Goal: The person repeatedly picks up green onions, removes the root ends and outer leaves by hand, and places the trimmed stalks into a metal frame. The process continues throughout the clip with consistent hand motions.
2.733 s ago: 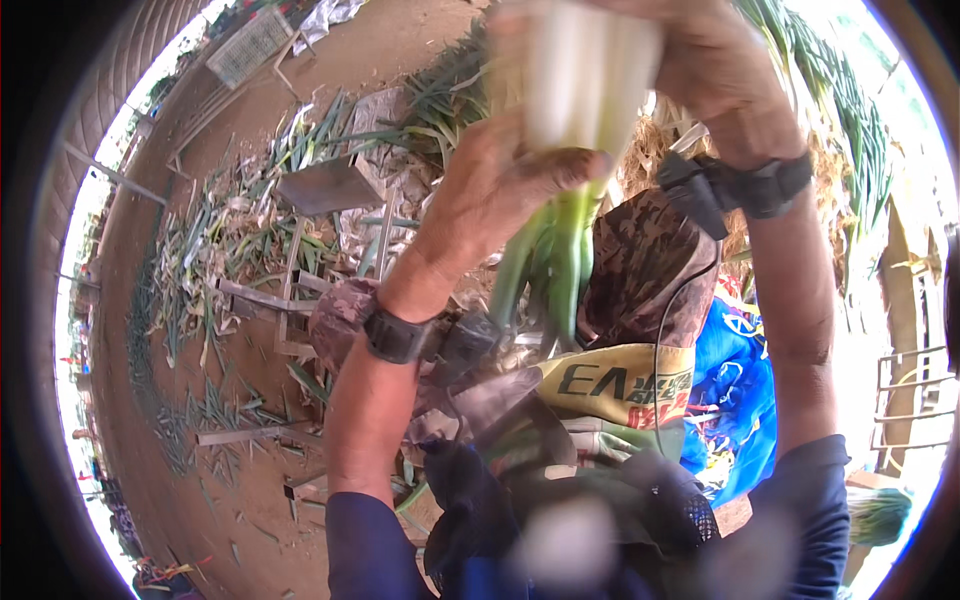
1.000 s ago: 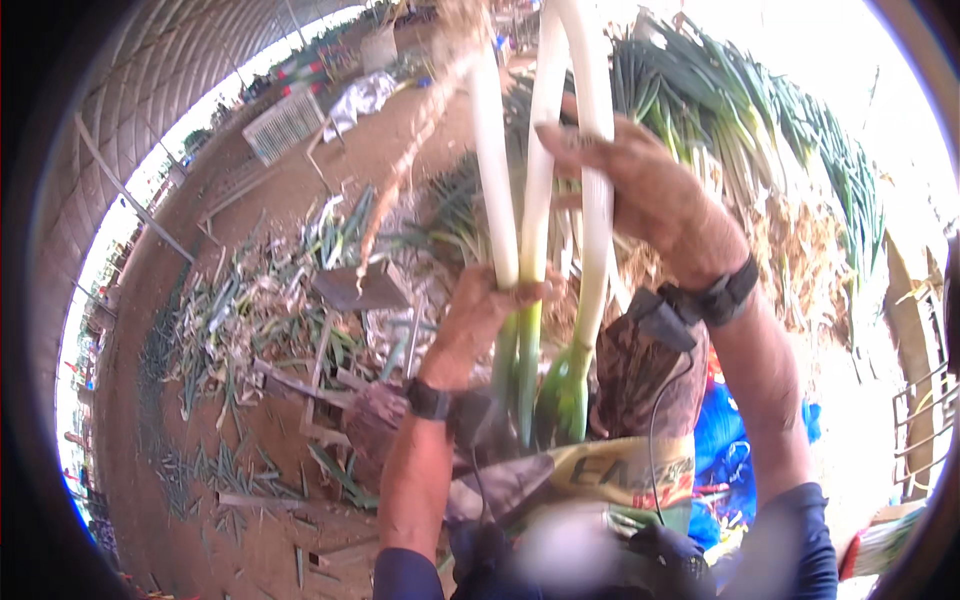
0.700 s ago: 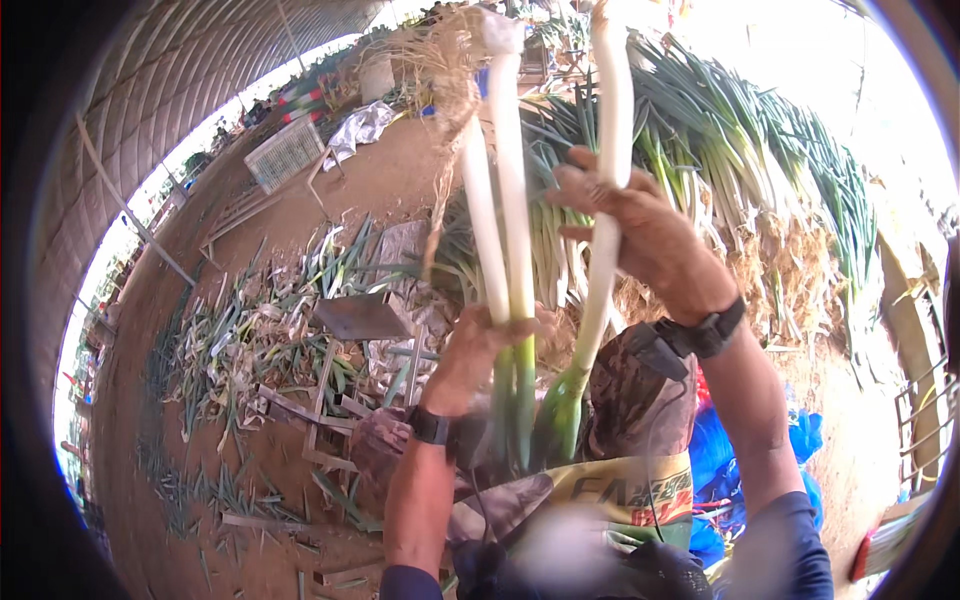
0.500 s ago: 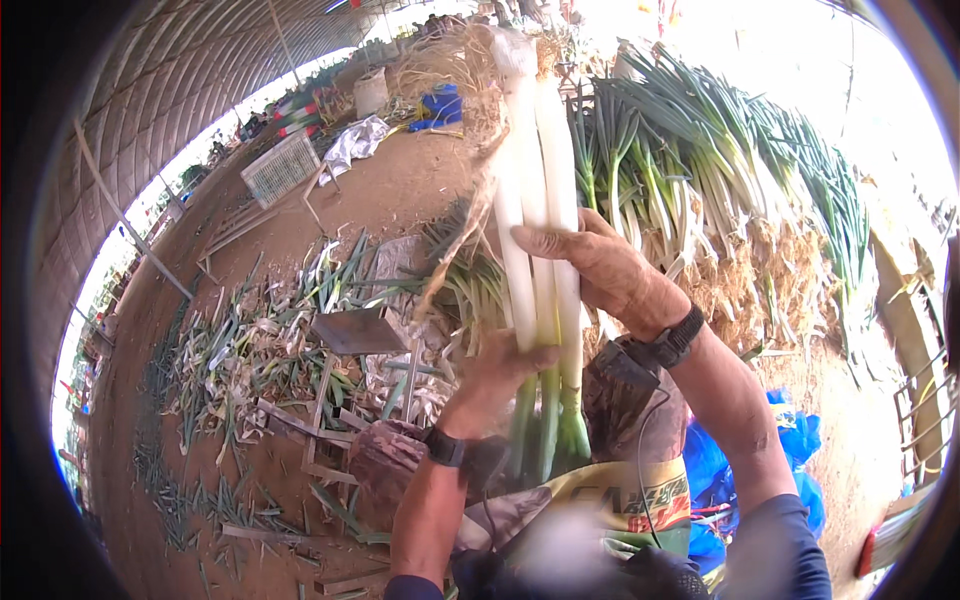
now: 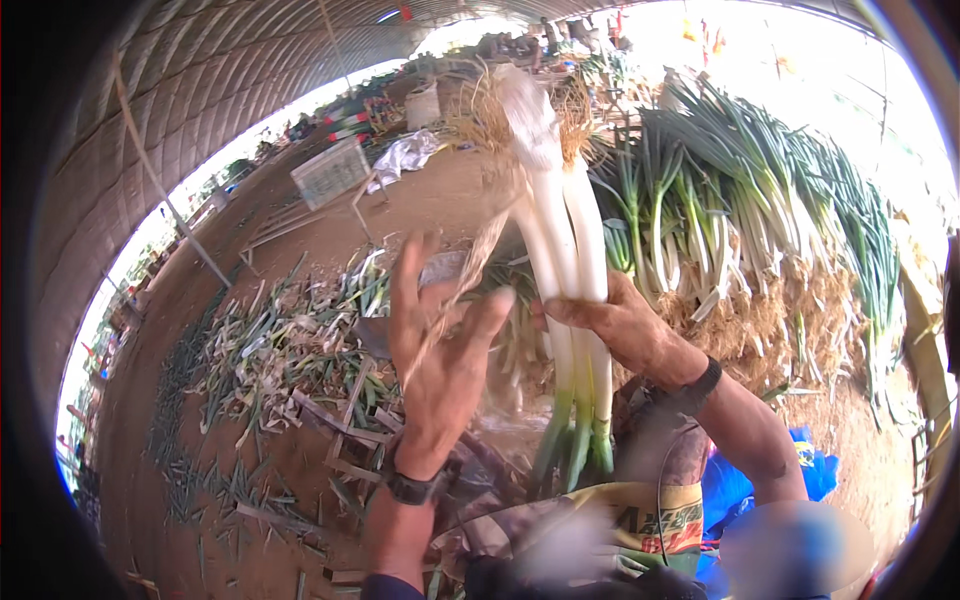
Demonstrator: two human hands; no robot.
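A bundle of long scallions [image 5: 565, 245] stands upright before me, roots at the top and green leaves down at my lap. My right hand [image 5: 630, 330] is closed around the white stalks, thumb across their front. To its left, my left hand [image 5: 440, 360] is raised with fingers spread and apart from the stalks, slightly blurred. A dry pale strand [image 5: 470, 270] hangs from the bundle across the left fingers; whether it touches them I cannot tell. Below the bundle lies a yellow printed sack [image 5: 670, 510] over my lap.
A big pile of scallions [image 5: 740, 200] lies to the right. Cut leaves and peelings [image 5: 280, 370] litter the dirt floor at left, among metal frames [image 5: 345, 420]. Farther back are a pale crate [image 5: 330, 175] and a crumpled silver sheet [image 5: 400, 160]. Blue bagging [image 5: 730, 480] sits at lower right.
The three stalks have been drawn together, and my right hand has closed around them. My left hand has let go and moved up and leftward, fingers spreading. The view has tilted upward.
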